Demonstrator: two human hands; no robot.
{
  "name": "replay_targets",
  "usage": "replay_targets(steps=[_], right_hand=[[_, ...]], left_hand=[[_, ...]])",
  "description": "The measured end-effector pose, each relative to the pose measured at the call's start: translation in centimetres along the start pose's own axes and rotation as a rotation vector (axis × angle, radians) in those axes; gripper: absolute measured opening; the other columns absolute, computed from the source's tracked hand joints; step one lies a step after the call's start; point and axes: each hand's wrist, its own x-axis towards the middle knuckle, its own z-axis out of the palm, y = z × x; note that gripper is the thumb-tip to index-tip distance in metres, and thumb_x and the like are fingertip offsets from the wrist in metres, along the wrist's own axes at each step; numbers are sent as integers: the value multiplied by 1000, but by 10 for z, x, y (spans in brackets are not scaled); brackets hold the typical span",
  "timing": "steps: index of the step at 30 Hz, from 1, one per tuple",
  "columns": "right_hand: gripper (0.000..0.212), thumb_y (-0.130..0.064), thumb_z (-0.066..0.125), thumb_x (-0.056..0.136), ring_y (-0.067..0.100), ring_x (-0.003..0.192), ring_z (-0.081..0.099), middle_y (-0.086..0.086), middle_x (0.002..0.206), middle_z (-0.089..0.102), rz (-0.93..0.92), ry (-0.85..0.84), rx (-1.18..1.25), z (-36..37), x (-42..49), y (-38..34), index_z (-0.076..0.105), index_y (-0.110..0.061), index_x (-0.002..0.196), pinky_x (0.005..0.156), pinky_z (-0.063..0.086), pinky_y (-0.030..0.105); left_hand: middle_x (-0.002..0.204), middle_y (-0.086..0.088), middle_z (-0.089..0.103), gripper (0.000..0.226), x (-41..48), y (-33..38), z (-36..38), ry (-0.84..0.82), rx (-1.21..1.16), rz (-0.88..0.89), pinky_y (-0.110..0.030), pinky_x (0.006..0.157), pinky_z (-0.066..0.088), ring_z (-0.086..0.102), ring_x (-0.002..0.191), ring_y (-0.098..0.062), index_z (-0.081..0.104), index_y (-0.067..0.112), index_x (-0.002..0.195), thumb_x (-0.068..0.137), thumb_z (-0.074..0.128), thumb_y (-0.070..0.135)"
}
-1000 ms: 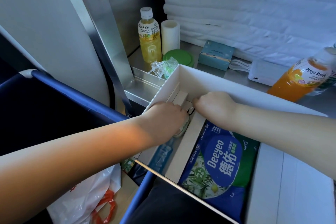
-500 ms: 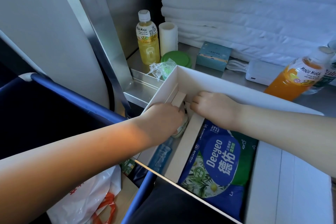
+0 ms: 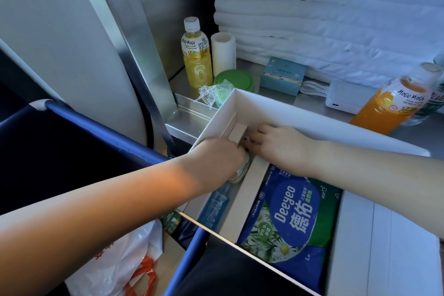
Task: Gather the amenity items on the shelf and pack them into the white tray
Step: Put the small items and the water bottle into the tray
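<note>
Up at the back, the stack of white towels [image 3: 336,19] fills the shelf [image 3: 319,106]. In front of it the white tray [image 3: 288,113] juts out over the shelf edge. Its wide compartment holds a blue wipes pack [image 3: 295,211], soft and light, best taken by its edges. Outside the tray, an orange drink bottle [image 3: 389,103] and a yellow drink bottle [image 3: 195,55] wait on the shelf; both look full and heavy, so the waist is probably the safest hold. A teal box [image 3: 282,75] lies between them, stiff and light.

The left hand [image 3: 213,163] has its grip clamped on a small pale-green container [image 3: 242,170] in the narrow compartment beside the divider [image 3: 242,199]. It seems smooth and perhaps slippery. The right hand [image 3: 281,146] curls at the divider's far end; I cannot tell whether its grip holds anything.
</note>
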Motion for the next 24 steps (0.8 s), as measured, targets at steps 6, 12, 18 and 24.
replay_targets(steps=[6,12,18,24], right_hand=[[46,-10,43,90,23,112,45,3,123,47,82,-34,51,-17,-12,6,41,-14,136,86,47,39],[33,-8,63,79,26,100,60,6,111,61,123,224,133,-59,-62,18,62,-11,112,79,52,35],[36,-17,51,91,24,112,51,7,124,55,233,359,93,-65,-101,32,55,-9,125,93,40,33],[45,-7,52,92,15,109,54,-2,123,58,404,241,473,-52,-110,35,46,-20,135,90,39,21]], left_hand=[[125,-6,48,61,-9,3,-9,101,102,9,-35,90,40,44,112,-24,22,7,144,97,37,42],[142,-10,43,55,-16,-31,-37,601,-13,-10,-40,112,25,34,135,-26,41,10,139,91,49,36],[157,1,12,61,12,-35,-48,508,-221,22,-28,116,-3,0,144,-13,13,18,149,95,29,41],[147,3,33,53,50,-31,-42,373,-255,10,-23,107,8,25,136,-15,17,25,147,98,28,43]])
